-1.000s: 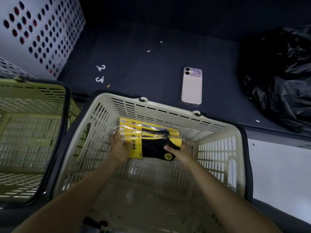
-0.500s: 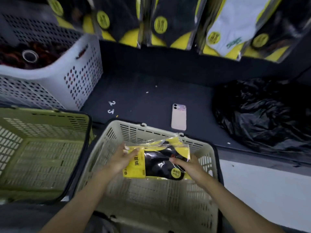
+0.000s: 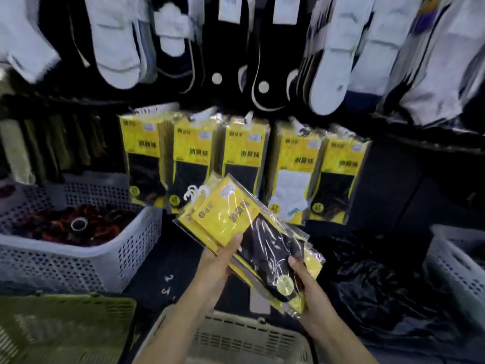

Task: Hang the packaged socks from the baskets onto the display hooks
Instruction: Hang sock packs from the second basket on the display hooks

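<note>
Both hands on one stack of sock packs (image 3: 244, 232), held up and tilted, hanger end pointing up-left. Left hand (image 3: 217, 261) grips the stack's left edge: thumb on the top pack's yellow card, fingers underneath. Right hand (image 3: 307, 287) pinches the lower end, thumb beside the round yellow sticker. White plastic hangers (image 3: 193, 194) stick out at the far end, apart from the hung row. Beyond the hands: row of hung yellow packs (image 3: 241, 158), blurred white and dark items above it. Below the hands: beige basket (image 3: 236, 340). Left: green basket (image 3: 65, 329), white perforated bin (image 3: 78, 261). Right: black plastic bag (image 3: 380, 285).
</note>
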Demonstrator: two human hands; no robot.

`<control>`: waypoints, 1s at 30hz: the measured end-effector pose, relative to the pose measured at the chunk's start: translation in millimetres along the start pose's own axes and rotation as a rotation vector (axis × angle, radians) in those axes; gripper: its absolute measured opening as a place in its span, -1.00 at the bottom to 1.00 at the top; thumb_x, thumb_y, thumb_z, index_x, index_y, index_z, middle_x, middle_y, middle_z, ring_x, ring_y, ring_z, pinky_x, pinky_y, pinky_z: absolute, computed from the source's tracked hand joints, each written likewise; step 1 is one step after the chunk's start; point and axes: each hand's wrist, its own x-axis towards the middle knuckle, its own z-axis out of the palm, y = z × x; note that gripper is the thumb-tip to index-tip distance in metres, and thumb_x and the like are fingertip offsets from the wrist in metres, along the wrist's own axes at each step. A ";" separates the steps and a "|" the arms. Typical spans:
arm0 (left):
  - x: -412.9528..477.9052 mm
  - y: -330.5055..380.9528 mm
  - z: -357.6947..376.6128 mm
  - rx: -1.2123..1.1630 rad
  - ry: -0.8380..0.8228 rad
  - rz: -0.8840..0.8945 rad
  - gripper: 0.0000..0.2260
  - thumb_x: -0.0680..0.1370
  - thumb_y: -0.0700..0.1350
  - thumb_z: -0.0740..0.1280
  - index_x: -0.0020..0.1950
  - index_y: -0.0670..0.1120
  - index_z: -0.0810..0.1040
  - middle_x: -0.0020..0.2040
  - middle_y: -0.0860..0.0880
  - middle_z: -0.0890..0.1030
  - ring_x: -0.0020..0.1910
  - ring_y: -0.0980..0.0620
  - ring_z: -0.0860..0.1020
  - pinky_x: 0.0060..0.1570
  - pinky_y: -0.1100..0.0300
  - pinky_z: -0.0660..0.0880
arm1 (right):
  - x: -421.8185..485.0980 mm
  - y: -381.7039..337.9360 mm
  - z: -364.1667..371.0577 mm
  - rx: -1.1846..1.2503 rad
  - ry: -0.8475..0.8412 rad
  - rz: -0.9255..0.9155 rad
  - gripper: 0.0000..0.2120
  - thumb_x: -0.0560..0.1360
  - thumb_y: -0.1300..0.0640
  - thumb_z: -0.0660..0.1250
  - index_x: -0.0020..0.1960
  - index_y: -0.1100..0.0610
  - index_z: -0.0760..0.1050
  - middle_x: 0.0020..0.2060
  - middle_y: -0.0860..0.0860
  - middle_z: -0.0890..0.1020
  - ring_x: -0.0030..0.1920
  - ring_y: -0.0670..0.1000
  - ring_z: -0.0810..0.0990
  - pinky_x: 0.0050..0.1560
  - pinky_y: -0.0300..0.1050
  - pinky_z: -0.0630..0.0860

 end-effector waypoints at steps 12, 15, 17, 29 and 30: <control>41.3 52.6 70.4 0.464 -0.115 0.270 -0.67 0.27 0.05 0.53 -0.01 0.11 0.57 -0.18 0.32 0.65 -0.18 0.38 0.60 -0.34 0.56 0.43 | 9.5 -136.4 8.1 -0.452 0.140 -0.659 -0.53 0.32 -0.14 0.42 0.19 -0.04 0.51 0.09 -0.10 0.64 0.11 -0.15 0.60 0.10 -0.19 0.54; 51.1 52.4 92.8 0.483 -0.149 0.258 -0.43 0.13 0.11 0.58 0.09 0.07 0.55 -0.10 0.17 0.69 -0.11 0.28 0.63 -0.24 0.46 0.50 | 13.9 -153.3 3.6 -0.380 0.167 -0.668 -0.48 0.28 -0.07 0.46 0.17 0.10 0.48 0.04 -0.02 0.68 0.07 -0.06 0.65 0.14 -0.08 0.55; 58.2 52.3 105.2 0.498 -0.173 0.248 -0.38 0.11 0.15 0.57 0.12 0.06 0.55 -0.06 0.15 0.68 -0.09 0.27 0.63 -0.20 0.42 0.51 | 16.3 -160.6 -6.7 -0.347 0.163 -0.649 -0.53 0.33 -0.03 0.45 0.17 0.15 0.50 0.02 0.01 0.69 0.05 -0.02 0.66 0.09 -0.10 0.58; 96.5 59.3 120.9 0.460 -0.078 0.248 -0.64 0.29 0.29 0.34 -0.02 0.15 0.55 -0.05 0.21 0.61 -0.04 0.26 0.53 -0.03 0.27 0.39 | 39.0 -187.2 -80.6 -0.194 0.342 -0.625 -0.88 0.55 0.14 0.30 0.05 0.04 0.58 -0.04 -0.02 0.72 -0.02 -0.08 0.68 -0.01 -0.19 0.58; 98.7 62.6 118.3 0.461 -0.071 0.267 -0.66 0.30 0.28 0.35 -0.02 0.15 0.55 -0.07 0.22 0.62 -0.05 0.29 0.53 -0.08 0.32 0.39 | 42.0 -193.0 -86.8 -0.196 0.380 -0.629 -0.87 0.55 0.14 0.30 0.06 0.06 0.59 -0.01 0.02 0.71 0.03 -0.02 0.67 0.10 -0.08 0.56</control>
